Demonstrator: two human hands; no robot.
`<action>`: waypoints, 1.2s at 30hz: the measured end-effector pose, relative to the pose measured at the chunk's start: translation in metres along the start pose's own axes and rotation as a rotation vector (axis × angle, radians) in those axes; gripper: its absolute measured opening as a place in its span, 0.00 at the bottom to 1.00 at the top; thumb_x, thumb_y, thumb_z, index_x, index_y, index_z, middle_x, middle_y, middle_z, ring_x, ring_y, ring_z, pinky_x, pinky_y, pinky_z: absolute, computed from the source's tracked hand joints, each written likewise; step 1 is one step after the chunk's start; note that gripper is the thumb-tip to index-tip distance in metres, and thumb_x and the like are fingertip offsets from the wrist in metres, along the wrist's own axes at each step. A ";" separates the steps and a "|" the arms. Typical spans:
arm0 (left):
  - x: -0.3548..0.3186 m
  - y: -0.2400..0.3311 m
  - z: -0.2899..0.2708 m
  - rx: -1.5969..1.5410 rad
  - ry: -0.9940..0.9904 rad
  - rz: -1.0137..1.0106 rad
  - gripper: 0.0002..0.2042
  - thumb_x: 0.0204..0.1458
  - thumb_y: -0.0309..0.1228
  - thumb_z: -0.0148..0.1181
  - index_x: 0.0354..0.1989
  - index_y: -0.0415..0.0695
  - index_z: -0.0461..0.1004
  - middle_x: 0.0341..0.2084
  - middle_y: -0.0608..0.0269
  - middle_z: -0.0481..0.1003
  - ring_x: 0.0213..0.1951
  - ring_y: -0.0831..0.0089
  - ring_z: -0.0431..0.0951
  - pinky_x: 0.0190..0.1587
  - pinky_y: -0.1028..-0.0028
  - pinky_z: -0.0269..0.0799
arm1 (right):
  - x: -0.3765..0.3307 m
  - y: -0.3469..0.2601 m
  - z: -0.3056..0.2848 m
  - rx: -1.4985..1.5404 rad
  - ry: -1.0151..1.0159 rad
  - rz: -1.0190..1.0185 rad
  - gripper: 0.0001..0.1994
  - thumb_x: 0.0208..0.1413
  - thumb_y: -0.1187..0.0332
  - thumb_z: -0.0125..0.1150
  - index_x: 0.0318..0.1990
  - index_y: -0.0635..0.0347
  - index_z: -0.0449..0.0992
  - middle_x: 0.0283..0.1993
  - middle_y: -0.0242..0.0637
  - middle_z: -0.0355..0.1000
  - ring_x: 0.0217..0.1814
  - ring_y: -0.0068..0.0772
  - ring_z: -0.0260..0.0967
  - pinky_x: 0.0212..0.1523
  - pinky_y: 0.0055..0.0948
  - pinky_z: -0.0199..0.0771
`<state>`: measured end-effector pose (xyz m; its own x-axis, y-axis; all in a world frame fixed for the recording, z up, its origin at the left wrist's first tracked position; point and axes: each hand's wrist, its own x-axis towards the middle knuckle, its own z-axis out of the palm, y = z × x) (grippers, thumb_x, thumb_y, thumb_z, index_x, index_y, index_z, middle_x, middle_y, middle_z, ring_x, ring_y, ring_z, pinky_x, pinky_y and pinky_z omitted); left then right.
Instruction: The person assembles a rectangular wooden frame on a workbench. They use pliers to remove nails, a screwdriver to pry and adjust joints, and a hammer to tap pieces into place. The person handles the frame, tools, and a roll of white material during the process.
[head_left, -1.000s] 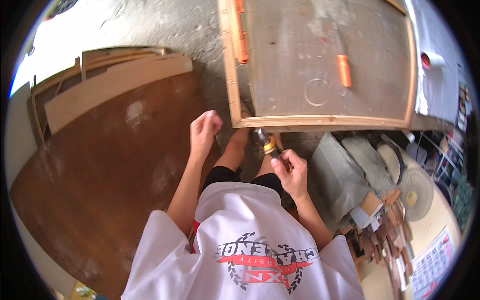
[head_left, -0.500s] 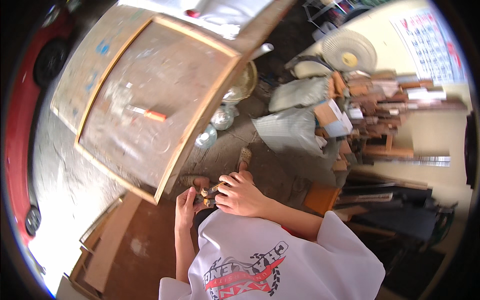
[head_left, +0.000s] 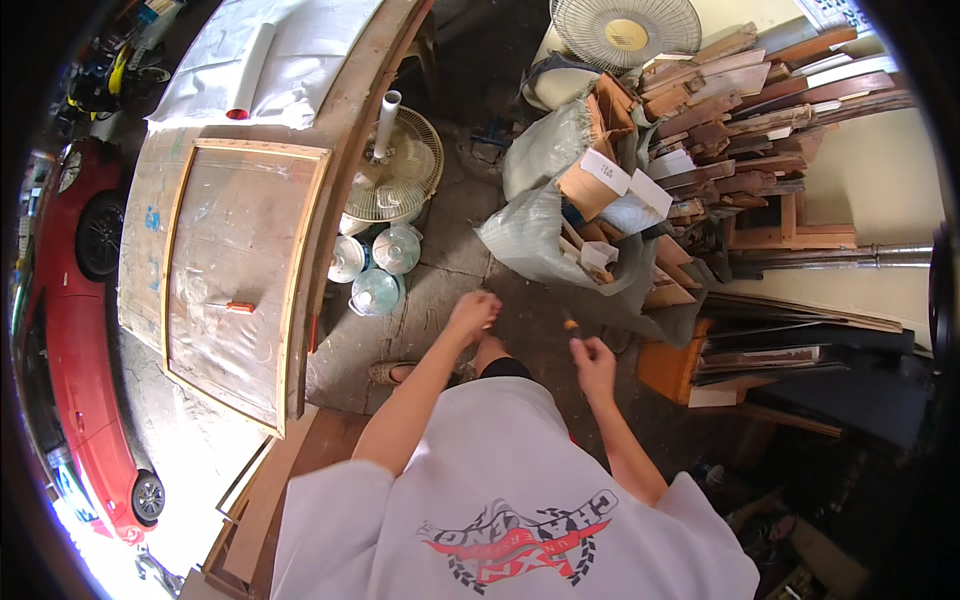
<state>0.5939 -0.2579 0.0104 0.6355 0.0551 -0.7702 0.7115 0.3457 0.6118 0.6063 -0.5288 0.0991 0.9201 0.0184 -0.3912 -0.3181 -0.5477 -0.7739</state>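
Observation:
Over the floor in front of my shirt, my left hand [head_left: 475, 312] is raised with its fingers curled. Whatever may be inside it is hidden. My right hand [head_left: 595, 365] is closed on small pliers [head_left: 570, 325] with yellow-orange and dark parts, blurred and mostly covered by the fingers. The hands are apart. To the left, a wooden frame [head_left: 306, 240] lies on a worn worktable [head_left: 143, 190]. An orange-handled screwdriver [head_left: 238, 307] rests inside the frame's outline.
A white tube [head_left: 252, 70] lies on sheeting at the table's far end. Beside the table are a fan [head_left: 420, 150] and water bottles [head_left: 375, 292]. Sacks of wood offcuts [head_left: 530, 235] and stacked boards [head_left: 770, 150] line the right. A red car [head_left: 85, 370] stands far left.
My hands were together on the pliers; now they have separated, the pliers going right with my right hand. The view has turned, and my left hand is raised farther forward.

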 end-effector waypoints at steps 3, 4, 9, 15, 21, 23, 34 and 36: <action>0.043 0.037 0.086 -0.097 -0.113 0.042 0.13 0.65 0.36 0.51 0.42 0.39 0.78 0.33 0.62 0.78 0.32 0.72 0.77 0.35 0.73 0.75 | 0.004 0.048 -0.059 0.140 0.150 0.239 0.17 0.65 0.58 0.66 0.29 0.59 0.73 0.23 0.25 0.67 0.24 0.15 0.63 0.22 0.22 0.60; 0.050 0.050 0.109 -0.151 -0.201 0.058 0.16 0.66 0.38 0.51 0.48 0.38 0.78 0.39 0.60 0.78 0.39 0.69 0.79 0.43 0.70 0.78 | 0.002 0.059 -0.075 0.174 0.159 0.222 0.17 0.65 0.58 0.66 0.28 0.57 0.72 0.23 0.24 0.66 0.23 0.15 0.63 0.21 0.21 0.59; 0.062 0.080 0.170 0.081 0.202 0.110 0.27 0.68 0.47 0.47 0.68 0.42 0.67 0.69 0.48 0.66 0.69 0.51 0.65 0.69 0.56 0.59 | -0.008 0.078 -0.102 0.266 0.211 0.312 0.18 0.67 0.59 0.64 0.26 0.55 0.68 0.21 0.25 0.65 0.22 0.14 0.62 0.19 0.21 0.55; 0.037 0.026 0.040 0.382 0.274 0.240 0.23 0.65 0.45 0.51 0.60 0.40 0.75 0.56 0.42 0.77 0.60 0.47 0.75 0.61 0.54 0.70 | 0.024 0.048 -0.050 0.273 0.056 0.315 0.16 0.68 0.60 0.63 0.29 0.55 0.69 0.24 0.25 0.67 0.22 0.15 0.64 0.19 0.20 0.58; -0.048 -0.059 -0.116 -0.088 0.611 0.138 0.16 0.69 0.36 0.51 0.53 0.38 0.78 0.45 0.59 0.83 0.41 0.71 0.83 0.45 0.69 0.78 | 0.097 -0.011 0.014 0.148 -0.308 0.075 0.15 0.67 0.59 0.63 0.32 0.58 0.70 0.25 0.26 0.67 0.25 0.18 0.65 0.24 0.21 0.61; -0.081 -0.080 -0.153 -0.201 0.769 0.083 0.14 0.68 0.36 0.52 0.51 0.39 0.78 0.43 0.60 0.82 0.38 0.71 0.82 0.42 0.70 0.77 | 0.129 -0.034 0.043 0.015 -0.361 -0.157 0.15 0.67 0.59 0.62 0.33 0.61 0.70 0.25 0.28 0.67 0.26 0.20 0.64 0.27 0.24 0.63; -0.147 -0.067 -0.314 -0.161 1.635 0.445 0.15 0.63 0.38 0.62 0.45 0.35 0.76 0.34 0.50 0.80 0.36 0.62 0.81 0.41 0.64 0.75 | 0.173 -0.176 0.222 -0.218 -0.522 -0.536 0.17 0.70 0.56 0.58 0.41 0.64 0.73 0.31 0.35 0.73 0.30 0.25 0.71 0.29 0.28 0.70; -0.134 -0.044 -0.360 -0.083 1.666 0.287 0.19 0.61 0.42 0.64 0.48 0.36 0.76 0.42 0.47 0.80 0.42 0.56 0.82 0.46 0.61 0.76 | 0.151 -0.196 0.239 -0.131 -0.628 -0.490 0.15 0.70 0.57 0.58 0.43 0.62 0.72 0.31 0.29 0.71 0.30 0.19 0.72 0.24 0.22 0.70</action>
<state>0.3700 0.0565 0.0220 -0.2900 0.9569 -0.0168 0.5871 0.1917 0.7865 0.7534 -0.2190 0.0726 0.6356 0.7273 -0.2591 0.1535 -0.4479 -0.8808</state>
